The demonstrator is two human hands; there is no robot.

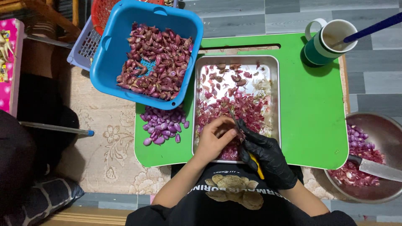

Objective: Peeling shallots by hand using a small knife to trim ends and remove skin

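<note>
My bare left hand pinches a small shallot over the near end of a steel tray littered with purple skins. Against it, my right hand, in a black glove, grips a small yellow-handled knife whose blade meets the shallot. A heap of peeled purple shallots lies on the green board left of the tray. Behind it a blue basket holds unpeeled shallots.
A green-and-white mug with a blue handle sticking out stands at the board's far right corner. A steel bowl at the right holds peeled shallots, skins and a large knife. A dark cushion lies at the lower left.
</note>
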